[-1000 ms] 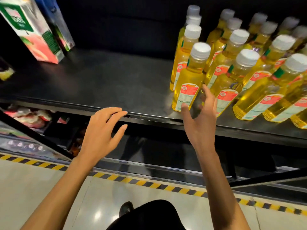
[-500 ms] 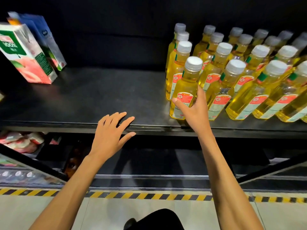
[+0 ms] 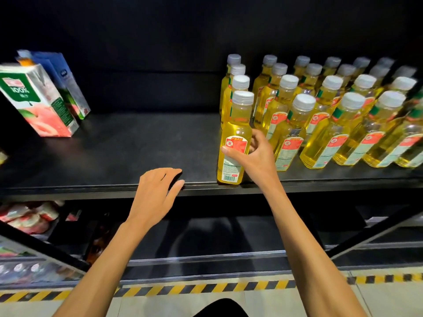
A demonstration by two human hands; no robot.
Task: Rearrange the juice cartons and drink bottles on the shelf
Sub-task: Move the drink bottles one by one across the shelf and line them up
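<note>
Two hands extended: left hand (image 3: pixel 155 195) open-fingered, palm down at shelf (image 3: pixel 128 152) front edge; right hand (image 3: pixel 256 156) wrapped around upright white-capped yellow bottle (image 3: pixel 235 133).

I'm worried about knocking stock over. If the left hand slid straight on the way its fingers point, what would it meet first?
The left hand would probably first meet the front bottle that the right hand grips; only bare shelf lies between, though depth is hard to judge.

My right grip (image 3: pixel 256 156) curls round the front yellow bottle (image 3: pixel 237 124) at the shelf (image 3: pixel 109 161) edge. My left grip (image 3: pixel 155 195) lies flat, seemingly touching the lip. Juice cartons (image 3: pixel 39 101) stand far left.
</note>
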